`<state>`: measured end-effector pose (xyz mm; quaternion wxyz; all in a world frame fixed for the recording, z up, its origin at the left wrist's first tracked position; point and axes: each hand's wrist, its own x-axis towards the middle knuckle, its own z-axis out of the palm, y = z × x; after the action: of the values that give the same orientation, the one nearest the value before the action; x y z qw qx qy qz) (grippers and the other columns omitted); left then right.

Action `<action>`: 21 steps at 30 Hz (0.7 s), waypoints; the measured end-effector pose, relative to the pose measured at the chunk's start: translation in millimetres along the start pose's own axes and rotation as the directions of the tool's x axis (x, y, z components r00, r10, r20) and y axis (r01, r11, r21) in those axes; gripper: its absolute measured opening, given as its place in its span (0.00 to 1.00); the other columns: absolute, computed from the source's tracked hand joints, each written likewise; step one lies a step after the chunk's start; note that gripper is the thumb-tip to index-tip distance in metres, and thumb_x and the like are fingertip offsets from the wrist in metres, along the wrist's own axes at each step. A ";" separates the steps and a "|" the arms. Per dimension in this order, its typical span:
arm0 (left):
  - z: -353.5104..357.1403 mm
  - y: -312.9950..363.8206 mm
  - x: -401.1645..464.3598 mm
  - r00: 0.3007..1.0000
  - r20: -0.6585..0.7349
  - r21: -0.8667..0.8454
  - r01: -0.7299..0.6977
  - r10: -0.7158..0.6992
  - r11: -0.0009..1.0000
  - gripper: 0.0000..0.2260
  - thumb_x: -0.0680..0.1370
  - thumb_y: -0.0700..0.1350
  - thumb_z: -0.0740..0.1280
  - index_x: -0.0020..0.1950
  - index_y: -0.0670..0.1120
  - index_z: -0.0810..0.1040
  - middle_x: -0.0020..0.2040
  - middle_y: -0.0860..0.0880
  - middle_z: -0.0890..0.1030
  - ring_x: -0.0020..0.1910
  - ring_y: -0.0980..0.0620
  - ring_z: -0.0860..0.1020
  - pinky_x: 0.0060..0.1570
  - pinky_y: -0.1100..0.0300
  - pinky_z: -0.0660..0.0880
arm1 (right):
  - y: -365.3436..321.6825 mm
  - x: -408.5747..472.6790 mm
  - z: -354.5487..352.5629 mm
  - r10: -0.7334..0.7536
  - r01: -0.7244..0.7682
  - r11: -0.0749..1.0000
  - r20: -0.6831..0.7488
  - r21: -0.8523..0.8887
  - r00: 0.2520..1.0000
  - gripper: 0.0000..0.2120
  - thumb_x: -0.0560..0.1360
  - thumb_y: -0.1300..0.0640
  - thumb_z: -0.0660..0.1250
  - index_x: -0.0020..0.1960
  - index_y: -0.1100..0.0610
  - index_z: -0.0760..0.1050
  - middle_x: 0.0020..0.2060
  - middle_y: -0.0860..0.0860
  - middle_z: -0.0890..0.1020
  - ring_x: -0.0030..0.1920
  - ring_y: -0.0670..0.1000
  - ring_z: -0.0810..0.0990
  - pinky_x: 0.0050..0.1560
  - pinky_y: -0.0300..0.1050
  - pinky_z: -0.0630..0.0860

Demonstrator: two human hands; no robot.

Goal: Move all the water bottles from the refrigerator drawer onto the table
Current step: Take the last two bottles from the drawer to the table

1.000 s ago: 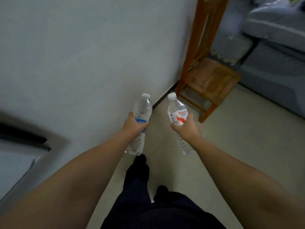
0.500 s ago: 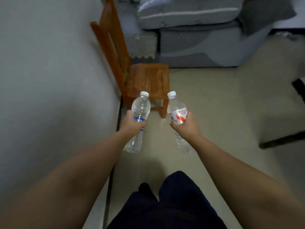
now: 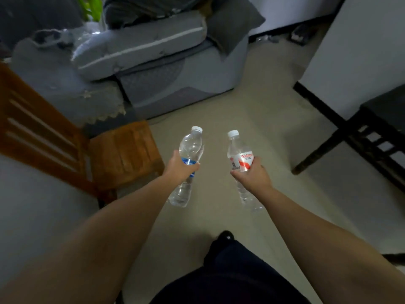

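Note:
My left hand (image 3: 180, 168) grips a clear water bottle with a blue label (image 3: 190, 148) around its middle, cap pointing forward. My right hand (image 3: 252, 175) grips a second clear bottle with a red and white label (image 3: 240, 153), also capped in white. Both bottles are held out in front of me over the floor, about a hand's width apart. A dark table (image 3: 377, 130) shows at the right edge, with its leg and rails visible. The refrigerator drawer is out of view.
A wooden chair (image 3: 122, 154) stands at the left against the white wall. A grey sofa (image 3: 175, 69) with cushions fills the far side. A white wall with a black baseboard (image 3: 317, 102) runs behind the table. Beige floor lies ahead.
The view has swung to the right: the chair and sofa have slid left and the dark table has come in at the right. Both hands still hold their bottles the same way.

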<state>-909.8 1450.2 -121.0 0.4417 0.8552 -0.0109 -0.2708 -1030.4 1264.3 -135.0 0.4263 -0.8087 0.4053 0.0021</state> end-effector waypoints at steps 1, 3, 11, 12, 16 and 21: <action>8.1 13.7 12.6 1.000 0.020 -0.007 -0.014 0.014 1.000 0.27 0.70 0.44 0.74 0.64 0.45 0.65 0.55 0.44 0.77 0.44 0.47 0.83 0.45 0.54 0.82 | 0.7 13.3 -9.7 0.016 -0.016 1.000 -0.014 0.005 1.000 0.27 0.67 0.48 0.74 0.60 0.55 0.66 0.53 0.53 0.77 0.45 0.52 0.77 0.45 0.45 0.72; 24.8 37.5 38.3 0.998 0.054 -0.011 -0.038 0.039 0.999 0.26 0.69 0.45 0.75 0.62 0.46 0.66 0.53 0.45 0.78 0.43 0.48 0.83 0.47 0.51 0.82 | 2.5 40.3 -27.3 0.043 -0.043 0.999 -0.032 0.002 0.999 0.28 0.67 0.47 0.74 0.60 0.54 0.66 0.53 0.52 0.78 0.48 0.53 0.78 0.48 0.47 0.75; 88.0 116.3 116.5 0.975 0.199 -0.009 -0.103 0.103 0.995 0.27 0.60 0.50 0.71 0.57 0.42 0.74 0.44 0.45 0.83 0.35 0.51 0.84 0.46 0.50 0.82 | 8.4 120.7 -73.2 0.165 -0.159 0.986 -0.125 0.060 0.978 0.29 0.66 0.47 0.75 0.60 0.56 0.67 0.52 0.54 0.78 0.46 0.54 0.79 0.44 0.45 0.73; 92.4 121.7 123.8 0.971 0.216 -0.005 -0.108 0.107 0.994 0.27 0.60 0.51 0.71 0.57 0.42 0.74 0.44 0.44 0.83 0.34 0.52 0.84 0.45 0.51 0.83 | 8.8 125.8 -74.1 0.179 -0.171 0.982 -0.128 0.078 0.975 0.29 0.66 0.46 0.75 0.60 0.56 0.67 0.52 0.54 0.79 0.47 0.54 0.79 0.45 0.45 0.74; 119.6 152.9 165.8 0.945 0.297 0.044 -0.159 0.139 0.986 0.11 0.68 0.41 0.71 0.49 0.39 0.79 0.38 0.44 0.81 0.32 0.53 0.81 0.42 0.55 0.83 | 12.2 159.4 -88.0 0.266 -0.248 0.961 -0.168 0.122 0.949 0.28 0.67 0.45 0.74 0.60 0.55 0.67 0.50 0.51 0.78 0.44 0.52 0.77 0.44 0.43 0.72; 155.0 205.9 238.0 0.879 0.427 0.082 -0.273 0.214 0.958 0.12 0.69 0.38 0.71 0.51 0.42 0.77 0.39 0.44 0.80 0.32 0.53 0.80 0.29 0.67 0.77 | 9.2 217.9 -114.2 0.393 -0.355 0.918 -0.269 0.180 0.879 0.27 0.70 0.47 0.73 0.61 0.56 0.65 0.48 0.51 0.75 0.42 0.52 0.73 0.44 0.43 0.69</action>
<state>-734.6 1147.1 -143.9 0.3989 0.7990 -0.2309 -0.3863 -929.3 1040.1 -144.7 0.4011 -0.6776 0.6131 -0.0637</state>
